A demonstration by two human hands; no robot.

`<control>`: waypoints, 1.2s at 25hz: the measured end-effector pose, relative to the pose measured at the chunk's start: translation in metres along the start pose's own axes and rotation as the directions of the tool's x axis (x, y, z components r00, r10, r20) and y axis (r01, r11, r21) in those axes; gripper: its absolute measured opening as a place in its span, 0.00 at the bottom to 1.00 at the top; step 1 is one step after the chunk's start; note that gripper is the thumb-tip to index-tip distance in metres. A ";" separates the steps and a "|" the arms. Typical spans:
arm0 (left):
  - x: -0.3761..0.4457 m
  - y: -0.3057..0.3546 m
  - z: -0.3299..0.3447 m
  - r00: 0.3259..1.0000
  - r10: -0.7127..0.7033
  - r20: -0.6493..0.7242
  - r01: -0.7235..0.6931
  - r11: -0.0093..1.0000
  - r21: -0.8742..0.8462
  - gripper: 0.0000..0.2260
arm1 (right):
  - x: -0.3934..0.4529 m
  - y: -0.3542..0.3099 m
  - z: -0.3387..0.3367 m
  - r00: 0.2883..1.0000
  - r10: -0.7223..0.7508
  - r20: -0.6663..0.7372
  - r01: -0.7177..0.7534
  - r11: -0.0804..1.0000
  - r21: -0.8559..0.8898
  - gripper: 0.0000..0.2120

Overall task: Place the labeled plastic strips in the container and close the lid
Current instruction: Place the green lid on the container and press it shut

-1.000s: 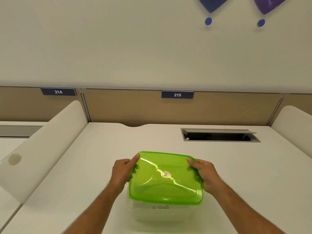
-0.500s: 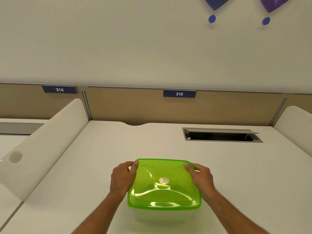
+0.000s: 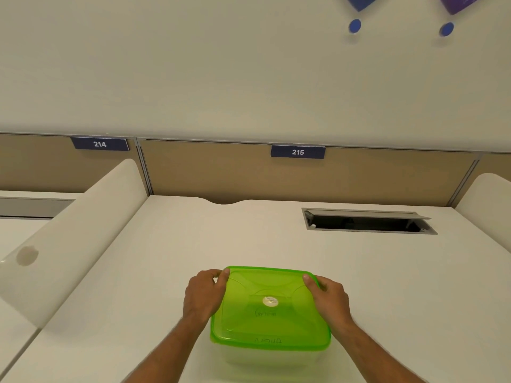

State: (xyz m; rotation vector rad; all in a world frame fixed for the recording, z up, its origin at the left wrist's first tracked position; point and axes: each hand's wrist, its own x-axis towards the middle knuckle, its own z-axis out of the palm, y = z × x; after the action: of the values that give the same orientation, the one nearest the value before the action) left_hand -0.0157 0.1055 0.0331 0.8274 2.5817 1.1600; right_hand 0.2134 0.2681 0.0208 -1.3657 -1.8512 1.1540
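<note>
A translucent green lid (image 3: 269,322) lies flat on top of a clear plastic container (image 3: 265,357) near the desk's front edge. Faint handwriting shows through the lid, and more on the container's front wall. My left hand (image 3: 204,293) grips the lid's left far corner, thumb on top. My right hand (image 3: 330,295) holds the right far corner the same way. The strips themselves cannot be made out through the lid.
The white desk (image 3: 171,266) has an open cable hatch (image 3: 367,223) at the back right. Rounded white dividers stand at the left (image 3: 74,233) and right (image 3: 489,194). A tan back panel carries number plates 214 and 215.
The lid was tilted, raised at its front, a second ago. Both hands have lowered it until it sits level on the container.
</note>
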 end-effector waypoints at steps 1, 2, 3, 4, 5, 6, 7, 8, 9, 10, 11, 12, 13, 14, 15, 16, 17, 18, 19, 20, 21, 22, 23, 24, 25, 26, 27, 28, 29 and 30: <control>0.001 -0.001 0.000 1.000 -0.007 0.008 0.007 1.000 0.013 0.17 | 0.000 0.000 0.000 1.000 -0.001 -0.004 0.001 1.000 0.000 0.15; 0.002 -0.001 0.000 1.000 -0.013 0.016 0.012 1.000 0.027 0.16 | 0.000 0.000 0.001 1.000 -0.001 -0.006 0.001 1.000 0.001 0.15; 0.002 -0.002 0.001 1.000 -0.015 0.023 0.014 0.999 0.037 0.15 | 0.000 0.000 0.001 1.000 0.000 -0.007 0.000 1.000 0.002 0.16; 0.004 -0.002 0.003 0.999 -0.013 0.033 0.012 0.999 0.040 0.14 | 0.000 0.000 0.002 1.000 -0.002 -0.007 0.002 1.000 0.004 0.16; 0.005 -0.002 0.004 0.999 -0.012 0.048 0.010 0.999 0.035 0.13 | 0.000 0.000 0.003 1.000 -0.008 -0.008 0.008 1.000 -0.002 0.16; 0.007 -0.001 0.006 0.998 -0.015 0.068 0.013 1.000 0.026 0.12 | 0.000 -0.001 0.003 1.000 -0.017 -0.009 0.017 1.000 -0.017 0.16; 0.008 -0.001 0.007 0.996 -0.022 0.090 0.021 1.000 0.022 0.12 | 0.001 -0.001 0.004 1.000 -0.018 -0.008 0.018 0.999 -0.038 0.17; 0.009 -0.001 0.008 0.993 -0.027 0.111 0.025 0.999 0.025 0.12 | 0.002 -0.001 0.004 1.000 -0.006 -0.006 0.006 0.998 -0.056 0.17; 0.010 -0.002 0.009 0.992 -0.026 0.126 0.023 0.999 0.030 0.13 | 0.004 -0.002 0.003 1.000 0.018 0.001 -0.018 0.998 -0.064 0.19; 0.011 -0.002 0.011 0.990 -0.023 0.138 0.019 0.999 0.033 0.13 | 0.006 -0.002 0.003 0.998 0.053 0.017 -0.052 0.997 -0.054 0.20; 0.011 -0.002 0.011 0.989 -0.022 0.145 0.019 1.000 0.024 0.13 | 0.008 -0.002 0.003 0.995 0.090 0.039 -0.089 0.996 -0.025 0.20; 0.011 -0.003 0.011 0.988 -0.024 0.151 0.024 1.000 0.003 0.11 | 0.009 -0.001 0.003 0.991 0.119 0.062 -0.120 0.993 0.010 0.20; 0.010 -0.003 0.011 0.988 -0.027 0.155 0.031 0.999 -0.028 0.10 | 0.010 0.000 0.003 0.988 0.134 0.079 -0.137 0.990 0.034 0.20; 0.010 -0.003 0.011 0.987 -0.028 0.158 0.038 0.997 -0.061 0.10 | 0.010 0.001 0.004 0.987 0.134 0.089 -0.139 0.989 0.046 0.20; 0.010 -0.003 0.011 0.986 -0.028 0.162 0.044 0.995 -0.094 0.09 | 0.010 0.002 0.004 0.987 0.127 0.094 -0.132 0.990 0.049 0.20; 0.010 -0.003 0.011 0.986 -0.029 0.166 0.050 0.991 -0.123 0.09 | 0.010 0.003 0.004 0.989 0.115 0.096 -0.121 0.991 0.054 0.20; 0.009 -0.003 0.010 0.985 -0.031 0.171 0.056 0.988 -0.145 0.09 | 0.010 0.003 0.005 0.990 0.106 0.094 -0.112 0.992 0.062 0.19; 0.009 -0.002 0.010 0.984 -0.035 0.177 0.063 0.986 -0.154 0.09 | 0.011 0.004 0.005 0.991 0.099 0.089 -0.105 0.992 0.072 0.18; 0.010 -0.002 0.010 0.982 -0.041 0.185 0.070 0.986 -0.153 0.09 | 0.011 0.004 0.005 0.992 0.095 0.084 -0.102 0.991 0.084 0.18; 0.011 -0.002 0.010 0.980 -0.048 0.195 0.077 0.986 -0.146 0.08 | 0.011 0.004 0.006 0.993 0.091 0.080 -0.099 0.991 0.094 0.17; 0.013 -0.001 0.009 0.977 -0.057 0.206 0.086 0.987 -0.134 0.08 | 0.011 0.004 0.006 0.993 0.088 0.077 -0.095 0.990 0.101 0.17; 0.015 -0.001 0.009 0.974 -0.069 0.218 0.096 0.989 -0.116 0.08 | 0.011 0.005 0.006 0.994 0.086 0.074 -0.093 0.990 0.103 0.17; 0.017 0.000 0.009 0.970 -0.082 0.230 0.105 0.990 -0.092 0.08 | 0.011 0.005 0.006 0.994 0.084 0.071 -0.091 0.991 0.100 0.17; 0.019 0.002 0.009 0.966 -0.093 0.239 0.110 0.992 -0.059 0.08 | 0.012 0.005 0.006 0.995 0.079 0.067 -0.085 0.992 0.095 0.18; 0.021 0.004 0.010 0.965 -0.102 0.242 0.110 0.994 -0.020 0.09 | 0.011 0.005 0.005 0.995 0.072 0.064 -0.078 0.993 0.087 0.17; 0.023 0.006 0.012 0.965 -0.109 0.238 0.106 0.994 0.023 0.09 | 0.011 0.005 0.005 0.996 0.066 0.061 -0.071 0.995 0.076 0.17; 0.025 0.009 0.014 0.966 -0.116 0.231 0.104 0.993 0.062 0.11 | 0.011 0.006 0.005 0.996 0.061 0.060 -0.065 0.996 0.066 0.17; 0.027 0.012 0.016 0.967 -0.122 0.225 0.103 0.990 0.093 0.14 | 0.012 0.007 0.005 0.997 0.057 0.061 -0.061 0.996 0.059 0.18; 0.028 0.013 0.018 0.967 -0.125 0.221 0.102 0.988 0.117 0.17 | 0.012 0.008 0.005 0.997 0.056 0.061 -0.059 0.997 0.057 0.19; 0.030 0.014 0.020 0.970 -0.121 0.213 0.094 0.987 0.131 0.19 | 0.012 0.008 0.005 0.996 0.057 0.062 -0.060 0.996 0.060 0.19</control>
State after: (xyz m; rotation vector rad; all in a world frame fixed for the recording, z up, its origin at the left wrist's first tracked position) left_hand -0.0273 0.1425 0.0311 0.7803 2.4959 0.8383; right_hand 0.2096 0.2788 0.0107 -1.3727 -1.8126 1.2843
